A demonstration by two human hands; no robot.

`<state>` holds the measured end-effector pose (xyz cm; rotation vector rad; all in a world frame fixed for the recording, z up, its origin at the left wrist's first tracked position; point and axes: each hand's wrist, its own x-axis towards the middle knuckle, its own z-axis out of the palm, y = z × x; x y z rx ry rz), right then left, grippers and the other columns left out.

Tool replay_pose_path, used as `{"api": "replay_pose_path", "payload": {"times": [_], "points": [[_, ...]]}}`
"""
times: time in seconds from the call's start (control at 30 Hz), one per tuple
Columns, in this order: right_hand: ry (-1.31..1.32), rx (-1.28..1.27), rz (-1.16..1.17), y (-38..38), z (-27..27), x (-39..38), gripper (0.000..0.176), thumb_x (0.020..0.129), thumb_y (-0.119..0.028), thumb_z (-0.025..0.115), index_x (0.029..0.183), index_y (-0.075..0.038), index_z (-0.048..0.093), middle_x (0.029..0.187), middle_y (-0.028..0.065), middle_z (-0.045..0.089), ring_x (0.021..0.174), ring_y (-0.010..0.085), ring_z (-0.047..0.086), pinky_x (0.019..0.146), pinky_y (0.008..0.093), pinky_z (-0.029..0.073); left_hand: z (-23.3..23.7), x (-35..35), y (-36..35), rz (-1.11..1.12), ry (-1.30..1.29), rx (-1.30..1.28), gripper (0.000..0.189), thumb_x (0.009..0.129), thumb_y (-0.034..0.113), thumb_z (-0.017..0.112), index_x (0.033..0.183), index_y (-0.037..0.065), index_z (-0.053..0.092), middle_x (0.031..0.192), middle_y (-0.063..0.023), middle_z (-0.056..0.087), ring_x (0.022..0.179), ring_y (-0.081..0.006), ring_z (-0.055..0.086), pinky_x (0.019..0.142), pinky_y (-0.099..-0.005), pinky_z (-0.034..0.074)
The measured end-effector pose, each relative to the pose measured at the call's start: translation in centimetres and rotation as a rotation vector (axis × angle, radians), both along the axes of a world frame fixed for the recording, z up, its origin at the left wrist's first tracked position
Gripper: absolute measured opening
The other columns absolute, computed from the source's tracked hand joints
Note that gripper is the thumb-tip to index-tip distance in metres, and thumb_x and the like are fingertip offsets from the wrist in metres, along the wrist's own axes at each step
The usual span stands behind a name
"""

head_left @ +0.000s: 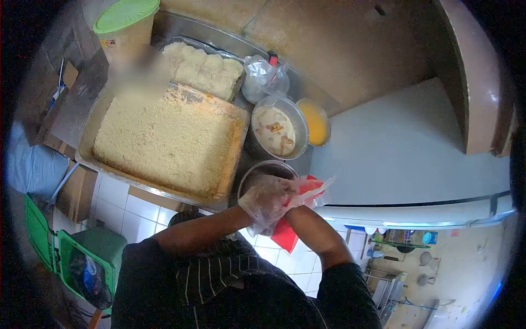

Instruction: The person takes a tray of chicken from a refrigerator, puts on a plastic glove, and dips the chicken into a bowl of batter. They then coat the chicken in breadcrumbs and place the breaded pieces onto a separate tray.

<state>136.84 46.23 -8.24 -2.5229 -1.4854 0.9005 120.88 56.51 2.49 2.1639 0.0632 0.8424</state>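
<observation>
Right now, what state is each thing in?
Large tray: full of crumbs.
Rear tray: full of crumbs.
Metal bowl: holds pale mixture.
Small bowl: holds orange liquid.
Dark pot: contents unclear.
Tub: green lid on.
Green bin: lid open.
Left hand: gloved, touching red packet.

A tray of crumbs [235,149] fills the centre left. A green-lidded tub [126,22] stands upper left, a green bin [82,263] lower left.

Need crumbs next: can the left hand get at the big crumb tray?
Probably yes: the gloved left hand sits just beside the uncovered crumb tray, with nothing standing between them.
</observation>
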Motion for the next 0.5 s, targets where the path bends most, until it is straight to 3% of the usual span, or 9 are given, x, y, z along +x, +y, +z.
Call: {"api": "replay_pose_path", "payload": {"times": [0.07,0.13,0.23,0.27,0.33,0.37,0.43,0.5], "points": [[0.175,0.066,-0.063,-0.1,-0.2,0.9,0.032,0.095,-0.031,0.050,0.117,-0.009,0.059,0.113,0.0107,0.060,0.096,0.0244,0.060,0.087,0.0408,0.050,1.9,-0.6,2.0,-0.130,-0.185,-0.187,0.051,0.075,0.036,0.070,0.117,0.010,0.058,0.106,-0.0134,0.061,0.097,-0.0379,0.060,0.083,-0.0471,0.049],[0.472,0.168,-0.167,-0.3,-0.5,1.8,0.032,0.095,-0.031,0.050,0.118,-0.009,0.059,0.112,0.0106,0.060,0.096,0.0242,0.060,0.087,0.0407,0.050,-3.0,0.2,1.6,0.033,-0.211,-0.071,0.066,0.074,0.039,0.073,0.129,0.010,0.049,0.108,-0.0149,0.061,0.099,-0.0389,0.059,0.087,-0.0453,0.048],[1.091,0.275,-0.427,-1.3,-0.7,3.6,0.033,0.095,-0.030,0.051,0.119,-0.009,0.059,0.112,0.0106,0.060,0.097,0.0239,0.060,0.087,0.0406,0.050,-8.8,1.5,1.6,-0.017,-0.005,-0.080,0.074,0.082,0.035,0.066,0.143,0.010,0.033,0.113,-0.0210,0.060,0.105,-0.0361,0.060,0.091,-0.0428,0.048],[1.097,0.295,-0.411,-1.7,-0.4,3.8,0.033,0.095,-0.030,0.051,0.119,-0.010,0.058,0.112,0.0106,0.060,0.097,0.0238,0.060,0.087,0.0406,0.050,-11.9,3.3,0.8,-0.183,-0.019,-0.403,0.066,0.085,0.033,0.063,0.140,0.010,0.036,0.112,-0.0216,0.060,0.104,-0.0359,0.060,0.090,-0.0428,0.048],[0.978,0.310,-0.311,-1.8,2.1,3.0,0.032,0.095,-0.029,0.051,0.120,-0.009,0.058,0.110,0.0097,0.060,0.097,0.0225,0.060,0.086,0.0400,0.049,-15.8,5.3,0.3,-0.304,0.049,-0.677,0.050,0.089,0.029,0.058,0.133,0.009,0.044,0.109,-0.0215,0.062,0.102,-0.0363,0.062,0.088,-0.0431,0.049],[0.845,0.302,-0.221,-1.6,4.8,1.9,0.032,0.096,-0.028,0.051,0.120,-0.009,0.057,0.107,0.0089,0.060,0.096,0.0213,0.059,0.085,0.0394,0.049,-17.3,5.6,0.3,-0.258,0.127,-0.630,0.042,0.090,0.026,0.056,0.127,0.008,0.048,0.106,-0.0209,0.064,0.101,-0.0369,0.062,0.087,-0.0435,0.050],[0.582,0.279,-0.044,-1.2,9.9,-0.1,0.030,0.096,-0.026,0.050,0.120,-0.009,0.056,0.101,0.0073,0.061,0.095,0.0190,0.058,0.082,0.0382,0.049,-14.9,4.7,1.1,-0.179,0.287,-0.461,0.030,0.091,0.022,0.053,0.118,0.008,0.057,0.104,-0.0179,0.065,0.100,-0.0345,0.063,0.086,-0.0418,0.051],[0.604,0.049,-0.101,-1.5,13.8,-0.3,0.028,0.097,-0.024,0.051,0.119,-0.008,0.056,0.097,0.0050,0.060,0.094,0.0166,0.056,0.082,0.0357,0.047,-5.5,0.7,2.9,-0.114,0.447,-0.217,0.023,0.092,0.020,0.053,0.108,0.008,0.064,0.105,-0.0132,0.066,0.102,-0.0285,0.062,0.088,-0.0376,0.051]]}}
